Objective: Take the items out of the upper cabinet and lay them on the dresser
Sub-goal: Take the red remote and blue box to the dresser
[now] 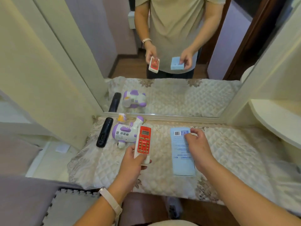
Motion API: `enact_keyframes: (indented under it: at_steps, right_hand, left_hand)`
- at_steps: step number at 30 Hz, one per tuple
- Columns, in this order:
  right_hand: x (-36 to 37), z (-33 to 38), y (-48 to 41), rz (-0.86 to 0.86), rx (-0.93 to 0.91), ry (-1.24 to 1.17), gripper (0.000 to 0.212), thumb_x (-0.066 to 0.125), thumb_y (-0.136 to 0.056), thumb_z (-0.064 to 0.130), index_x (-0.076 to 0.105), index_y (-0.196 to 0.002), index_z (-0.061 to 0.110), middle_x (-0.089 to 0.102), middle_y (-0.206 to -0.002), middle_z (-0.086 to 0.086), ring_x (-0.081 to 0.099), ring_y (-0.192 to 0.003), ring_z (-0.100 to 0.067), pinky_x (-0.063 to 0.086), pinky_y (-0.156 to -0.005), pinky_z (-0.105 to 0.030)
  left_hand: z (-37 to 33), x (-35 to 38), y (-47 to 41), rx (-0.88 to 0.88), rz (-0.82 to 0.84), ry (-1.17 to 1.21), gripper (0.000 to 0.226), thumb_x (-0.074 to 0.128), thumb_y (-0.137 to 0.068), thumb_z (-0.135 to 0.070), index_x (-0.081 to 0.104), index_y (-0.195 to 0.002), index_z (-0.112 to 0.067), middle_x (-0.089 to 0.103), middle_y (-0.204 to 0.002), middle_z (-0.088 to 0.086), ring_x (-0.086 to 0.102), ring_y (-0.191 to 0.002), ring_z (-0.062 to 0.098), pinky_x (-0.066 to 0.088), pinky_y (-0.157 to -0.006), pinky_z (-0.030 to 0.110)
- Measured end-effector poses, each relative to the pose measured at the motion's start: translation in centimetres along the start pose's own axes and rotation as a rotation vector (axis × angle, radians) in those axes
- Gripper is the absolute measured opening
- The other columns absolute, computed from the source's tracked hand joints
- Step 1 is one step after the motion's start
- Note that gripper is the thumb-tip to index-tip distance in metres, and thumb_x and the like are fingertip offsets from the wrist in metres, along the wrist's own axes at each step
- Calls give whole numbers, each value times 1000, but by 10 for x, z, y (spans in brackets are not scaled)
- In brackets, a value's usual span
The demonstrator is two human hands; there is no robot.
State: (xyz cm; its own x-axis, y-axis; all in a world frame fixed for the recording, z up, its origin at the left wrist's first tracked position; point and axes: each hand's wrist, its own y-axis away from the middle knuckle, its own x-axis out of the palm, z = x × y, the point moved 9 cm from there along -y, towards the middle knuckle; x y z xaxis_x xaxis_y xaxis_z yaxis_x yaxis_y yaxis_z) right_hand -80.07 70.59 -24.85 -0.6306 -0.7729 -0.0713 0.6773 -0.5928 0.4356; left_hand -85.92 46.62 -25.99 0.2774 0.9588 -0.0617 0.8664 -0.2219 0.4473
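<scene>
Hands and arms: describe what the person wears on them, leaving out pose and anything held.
Both forearms are bare, with no sleeves reaching them. The left hand has a pale beige strap around its wrist, like a watch or fitness band. The right hand and its wrist wear nothing. The mirror shows a short-sleeved beige shirt.
</scene>
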Motion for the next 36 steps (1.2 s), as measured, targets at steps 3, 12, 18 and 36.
enact_keyframes:
  at_steps: [3,12,18,36]
  right_hand:
    - [3,-5,-32,29,28,12,21,51,-95,18,50,-115,22,68,-89,-1,67,-72,-20,52,-59,-32]
    - [34,-39,-102,67,143,116,22,52,-96,23,46,-117,24,65,-102,-3,69,-82,-22,56,-62,-36]
    - [53,-60,-141,27,216,141,23,53,-95,17,46,-117,17,62,-98,-4,66,-81,-19,53,-66,-34]
    - [71,-85,-198,23,176,336,24,56,-94,13,44,-114,19,62,-95,9,61,-79,-2,46,-61,-22]
  left_hand:
    - [3,7,-18,-34,-20,-28,18,55,-94,-6,50,-106,-20,69,-105,8,74,-84,25,50,-65,31]
    - [31,26,-77,-177,-44,-97,22,56,-92,-8,51,-106,-24,68,-106,5,74,-85,23,52,-64,32]
    - [54,28,-125,-273,-24,-125,24,60,-90,-10,54,-112,-17,69,-104,7,70,-91,23,57,-72,37]
    - [60,51,-192,-117,-41,-526,32,59,-78,-4,53,-88,-34,64,-89,-13,62,-84,6,53,-72,30]
